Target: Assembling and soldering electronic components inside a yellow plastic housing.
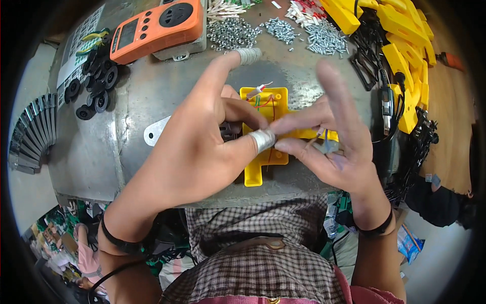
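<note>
An open yellow plastic housing (253, 175) lies on the bench in front of me, with thin red and green wires (263, 104) inside it. A white-and-red piece with bare wire ends (257, 90) stands at its far edge. My left hand (197, 131), silvery tape round its thumb and one fingertip, pinches something small over the housing. My right hand (344, 137) meets it there, thumb and finger closed, another finger raised and blurred. What the fingertips hold is hidden. Wires with bluish and brownish insulation (326, 144) show by the right palm. Behind the left fingers sits a dark ridged part (231, 130).
A flat metal plate with a hole (152, 136) lies left of my left hand. Beyond stand an orange meter with a socket (157, 30), nuts (233, 35) and screws (326, 40). Black round parts (98, 86) lie left; yellow housings (405, 30) and black cords (367, 45) lie right.
</note>
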Demonstrator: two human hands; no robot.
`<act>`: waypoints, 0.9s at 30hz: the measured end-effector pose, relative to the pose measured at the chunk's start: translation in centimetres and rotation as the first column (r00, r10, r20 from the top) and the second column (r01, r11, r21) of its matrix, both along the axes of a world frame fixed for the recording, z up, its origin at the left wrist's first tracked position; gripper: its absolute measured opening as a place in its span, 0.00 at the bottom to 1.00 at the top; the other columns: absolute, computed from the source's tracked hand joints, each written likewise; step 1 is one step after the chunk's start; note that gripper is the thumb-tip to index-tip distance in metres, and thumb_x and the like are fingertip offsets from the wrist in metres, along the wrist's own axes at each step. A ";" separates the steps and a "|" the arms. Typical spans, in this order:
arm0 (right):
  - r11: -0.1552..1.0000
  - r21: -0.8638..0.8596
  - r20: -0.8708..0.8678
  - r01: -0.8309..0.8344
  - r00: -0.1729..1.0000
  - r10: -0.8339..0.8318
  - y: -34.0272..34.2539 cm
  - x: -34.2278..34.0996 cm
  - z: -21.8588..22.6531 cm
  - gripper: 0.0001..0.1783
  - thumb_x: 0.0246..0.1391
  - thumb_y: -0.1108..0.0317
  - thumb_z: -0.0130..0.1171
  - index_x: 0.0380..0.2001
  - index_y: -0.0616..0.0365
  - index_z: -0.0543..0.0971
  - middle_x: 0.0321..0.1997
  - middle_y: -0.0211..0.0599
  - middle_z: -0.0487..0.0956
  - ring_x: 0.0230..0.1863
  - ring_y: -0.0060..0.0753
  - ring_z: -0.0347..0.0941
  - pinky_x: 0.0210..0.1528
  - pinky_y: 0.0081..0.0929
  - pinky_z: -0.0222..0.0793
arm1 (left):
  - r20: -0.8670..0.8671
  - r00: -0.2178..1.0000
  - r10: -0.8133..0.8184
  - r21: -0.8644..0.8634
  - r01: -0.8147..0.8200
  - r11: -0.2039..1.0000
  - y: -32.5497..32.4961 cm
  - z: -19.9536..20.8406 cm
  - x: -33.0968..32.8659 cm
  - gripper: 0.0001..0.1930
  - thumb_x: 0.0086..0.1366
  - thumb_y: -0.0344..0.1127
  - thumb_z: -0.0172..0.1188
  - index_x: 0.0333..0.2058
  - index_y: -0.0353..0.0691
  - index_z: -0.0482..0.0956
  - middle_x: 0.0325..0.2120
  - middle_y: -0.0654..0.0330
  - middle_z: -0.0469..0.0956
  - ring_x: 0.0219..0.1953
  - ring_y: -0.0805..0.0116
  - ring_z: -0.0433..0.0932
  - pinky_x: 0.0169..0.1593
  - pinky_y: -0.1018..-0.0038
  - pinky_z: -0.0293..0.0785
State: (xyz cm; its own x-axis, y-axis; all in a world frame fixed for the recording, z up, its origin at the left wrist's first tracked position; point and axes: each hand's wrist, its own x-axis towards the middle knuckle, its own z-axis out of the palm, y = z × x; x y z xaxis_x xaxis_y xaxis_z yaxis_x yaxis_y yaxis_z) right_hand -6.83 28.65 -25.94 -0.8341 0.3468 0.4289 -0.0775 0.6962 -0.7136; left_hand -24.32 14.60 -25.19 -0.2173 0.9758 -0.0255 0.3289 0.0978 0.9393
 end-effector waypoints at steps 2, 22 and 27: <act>0.994 -0.107 0.228 0.016 0.974 0.008 -0.4 0.8 1.5 0.50 0.47 0.77 0.69 0.70 0.65 0.53 0.40 0.33 0.82 0.32 0.13 0.69 0.37 0.13 0.64 | 0.079 0.997 -0.018 -0.033 0.020 0.999 0.3 0.3 0.4 0.42 0.54 0.21 0.63 0.65 0.29 0.52 0.47 0.52 0.78 0.34 0.74 0.73 0.43 0.76 0.70; 0.728 -0.640 0.172 0.247 0.969 -0.178 -2.3 1.9 0.3 0.09 0.57 0.69 0.65 0.40 0.60 0.80 0.36 0.27 0.79 0.36 0.15 0.72 0.39 0.16 0.67 | 0.151 0.983 0.101 0.239 -0.135 0.962 -1.2 -2.1 2.2 0.37 0.61 0.21 0.60 0.65 0.28 0.50 0.33 0.58 0.81 0.41 0.69 0.79 0.53 0.72 0.68; 0.797 -0.554 0.219 0.239 0.966 -0.137 -2.9 1.3 0.6 0.06 0.55 0.70 0.66 0.33 0.60 0.82 0.32 0.30 0.80 0.33 0.16 0.73 0.37 0.18 0.68 | 0.366 0.922 0.123 0.229 -0.217 0.949 -1.4 -2.9 2.3 0.36 0.63 0.20 0.59 0.66 0.30 0.50 0.35 0.57 0.79 0.42 0.71 0.79 0.52 0.75 0.70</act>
State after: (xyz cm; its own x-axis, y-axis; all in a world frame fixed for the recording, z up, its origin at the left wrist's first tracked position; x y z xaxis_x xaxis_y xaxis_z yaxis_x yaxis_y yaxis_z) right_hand -5.49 25.75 -25.32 -0.7656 0.6425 -0.0308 0.1620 0.1464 -0.9759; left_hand -22.00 13.21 -28.06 -0.4041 0.9066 0.1214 -0.0177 -0.1404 0.9899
